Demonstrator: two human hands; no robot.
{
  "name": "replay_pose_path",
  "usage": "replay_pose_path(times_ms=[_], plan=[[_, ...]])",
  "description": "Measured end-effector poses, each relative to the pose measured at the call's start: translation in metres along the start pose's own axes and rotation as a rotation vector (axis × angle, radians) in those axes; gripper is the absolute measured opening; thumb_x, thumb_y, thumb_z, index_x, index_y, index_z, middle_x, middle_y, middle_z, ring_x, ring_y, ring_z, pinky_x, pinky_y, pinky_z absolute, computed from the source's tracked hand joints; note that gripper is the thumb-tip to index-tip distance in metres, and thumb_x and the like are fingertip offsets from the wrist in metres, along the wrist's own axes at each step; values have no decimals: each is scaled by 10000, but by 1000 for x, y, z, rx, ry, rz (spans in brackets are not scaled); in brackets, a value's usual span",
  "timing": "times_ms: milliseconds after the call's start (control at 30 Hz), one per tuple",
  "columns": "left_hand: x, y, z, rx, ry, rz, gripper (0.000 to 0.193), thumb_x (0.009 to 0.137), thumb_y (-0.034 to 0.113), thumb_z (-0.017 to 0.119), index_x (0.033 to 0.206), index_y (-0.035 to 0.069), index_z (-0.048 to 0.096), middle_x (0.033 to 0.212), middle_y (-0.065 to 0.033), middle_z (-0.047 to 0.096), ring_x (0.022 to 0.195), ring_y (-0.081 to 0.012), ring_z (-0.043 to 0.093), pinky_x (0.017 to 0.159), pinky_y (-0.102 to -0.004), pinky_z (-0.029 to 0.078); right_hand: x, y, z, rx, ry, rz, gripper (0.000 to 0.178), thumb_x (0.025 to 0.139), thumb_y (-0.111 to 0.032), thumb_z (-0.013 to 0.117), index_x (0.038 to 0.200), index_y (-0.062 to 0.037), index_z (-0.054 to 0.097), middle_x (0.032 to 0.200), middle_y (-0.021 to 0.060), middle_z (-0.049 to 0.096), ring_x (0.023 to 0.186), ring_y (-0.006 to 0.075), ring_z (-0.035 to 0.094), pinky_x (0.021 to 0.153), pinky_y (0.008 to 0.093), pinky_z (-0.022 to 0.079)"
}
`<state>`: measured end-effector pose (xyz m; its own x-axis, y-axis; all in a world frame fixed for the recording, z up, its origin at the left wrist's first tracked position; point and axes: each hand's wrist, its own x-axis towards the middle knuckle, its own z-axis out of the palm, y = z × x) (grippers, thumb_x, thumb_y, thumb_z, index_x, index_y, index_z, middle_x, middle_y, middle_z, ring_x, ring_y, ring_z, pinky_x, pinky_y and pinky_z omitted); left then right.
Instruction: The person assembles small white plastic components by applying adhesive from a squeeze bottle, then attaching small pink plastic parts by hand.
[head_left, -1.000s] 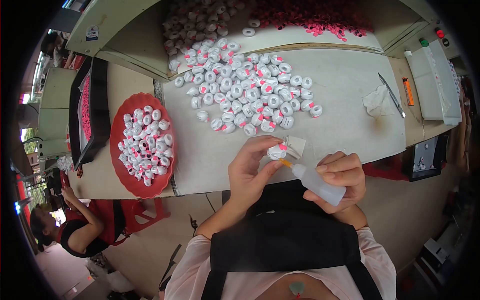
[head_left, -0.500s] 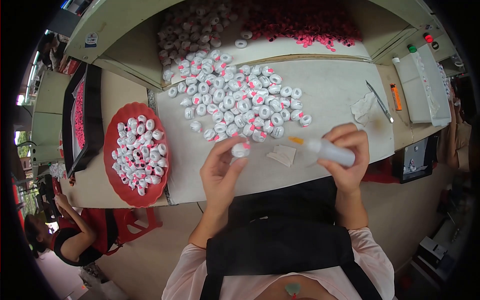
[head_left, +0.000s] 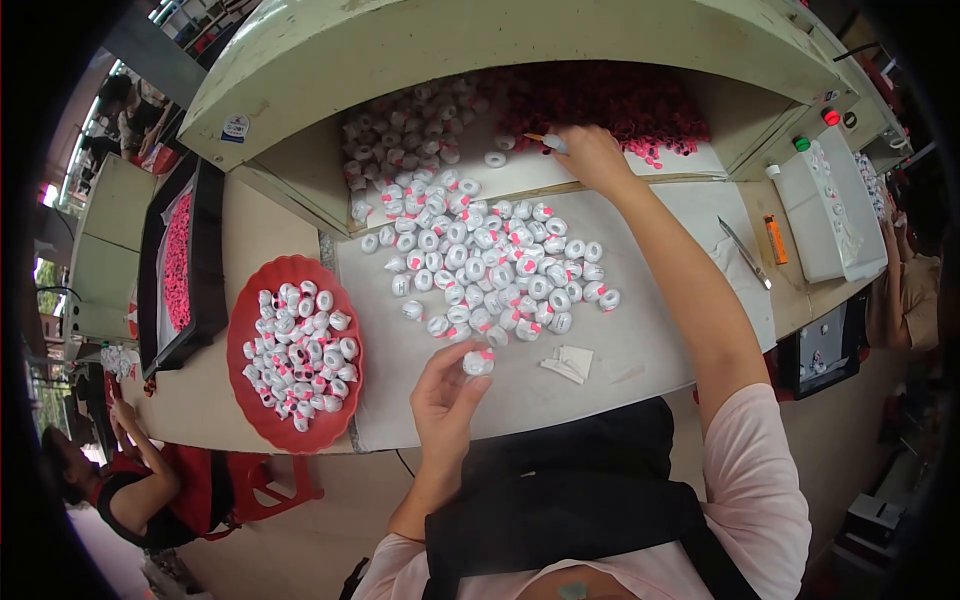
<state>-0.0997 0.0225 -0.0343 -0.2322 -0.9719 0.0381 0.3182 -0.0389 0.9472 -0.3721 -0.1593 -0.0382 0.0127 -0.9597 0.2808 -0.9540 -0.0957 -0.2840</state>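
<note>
Between the thumb and fingers of my left hand [head_left: 447,405] is a small white figurine head [head_left: 479,363] with a pink bow, held above the near part of the white work sheet [head_left: 400,400]. My right arm stretches far forward into the green cabinet. There my right hand [head_left: 592,158] is closed around a squeeze bottle [head_left: 555,144], its orange tip pointing left, beside a heap of small pink-red pieces [head_left: 655,147]. The fingertips are partly hidden. In front of the cabinet opening lies a pile of similar white heads [head_left: 490,262], many with pink bows.
At left stand a red scalloped bowl [head_left: 243,385] of white heads and a black tray [head_left: 208,265] with pink pieces. A folded paper [head_left: 568,364] lies near me. Tweezers [head_left: 745,253], an orange tube [head_left: 776,240] and a white bin [head_left: 835,215] are at right. Other people sit on both sides.
My right hand has moved with the squeeze bottle from the near right forward into the cabinet. My left hand still holds the white head. The view has tilted toward the cabinet.
</note>
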Motion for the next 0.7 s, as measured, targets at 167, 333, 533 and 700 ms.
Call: replay_pose_path(times_ms=[167,333,533,700], plan=[[3,2,4,-57,12,-11,352,702,-84,542,1041,-21,469,1035,-105,500,943,-151,479,787,-247,382,-22,-16,-23,246,85,-33,175,696,-113,574,850,-32,560,722,160,565,688,306,548,615,342,436],[8,-4,13,-41,-13,-30,341,712,-66,555,1039,-20,470,1041,-100,498,930,-144,487,778,-248,395,-103,-62,-65,961,-98,155,75,714,-33,578,762,6,536,706,51,573,670,112,534,608,224,412],[6,-4,24,49,-75,12,314,720,-51,559,1024,-9,494,1043,-98,504,940,-153,490,775,-265,406,-184,-101,-63,1342,-167,284,81,677,10,620,728,1,559,713,39,562,670,78,508,626,206,407],[2,-7,27,332,-93,226,289,679,-53,577,958,12,542,994,-113,537,930,-202,510,768,-287,411,-197,-115,-57,1440,-218,282,70,687,-4,617,727,-1,559,705,28,567,672,78,516,630,203,403]])
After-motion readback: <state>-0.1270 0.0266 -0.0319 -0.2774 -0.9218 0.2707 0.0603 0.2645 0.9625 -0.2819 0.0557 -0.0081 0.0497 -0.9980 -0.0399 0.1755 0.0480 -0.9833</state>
